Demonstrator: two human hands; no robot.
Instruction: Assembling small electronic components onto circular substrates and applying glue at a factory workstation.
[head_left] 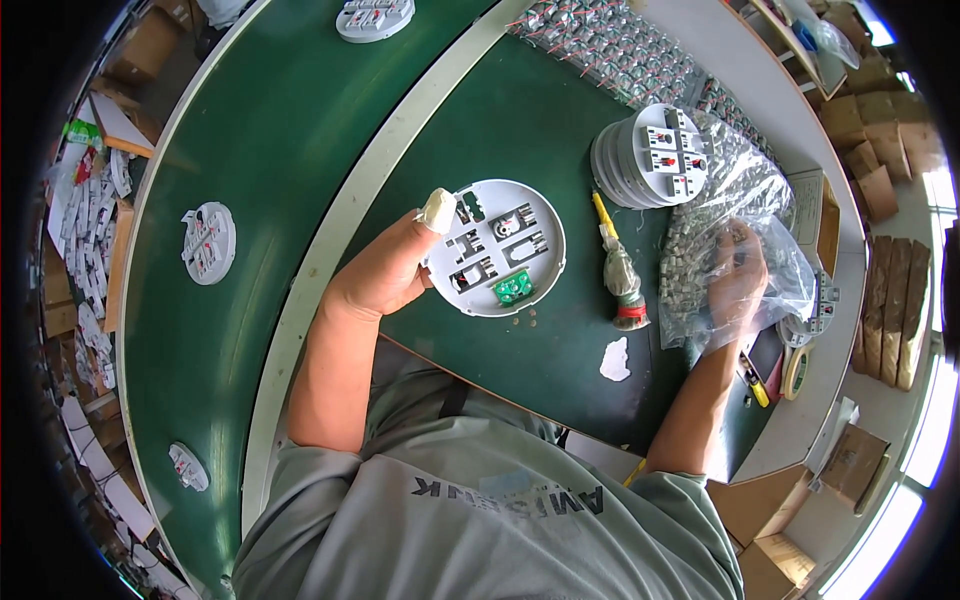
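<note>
Broadly, a green conveyor belt (250,150) is curving along the person's left, carrying several white round plates (208,242) well apart from one another, while a green work surface (520,130) is lying inside a pale curved rail (330,250). Next in size, a clear plastic bag (735,215) full of small metal parts is sitting at the right side of the work surface, and the right hand (738,285) is reaching inside it, seen only through the film; its fingers are looking curled among the parts, but I cannot tell whether they are gripping anything. Just behind the bag, a stack of white round plates (650,155) is standing on the work surface. Nearer the middle, the left hand (385,270) is holding a white round base plate (497,248) by its left edge, face up just above the work surface, thumb pressing on the rim and wearing a pale fingertip cover (437,210), the other fingers hidden underneath. A small green part (514,289) is sitting in the plate's lower area. Between plate and bag, a yellow-handled tool (605,222) is lying beside a small wrapped bundle with a red band (626,290), and a white scrap (615,360) is lying nearer the person.
</note>
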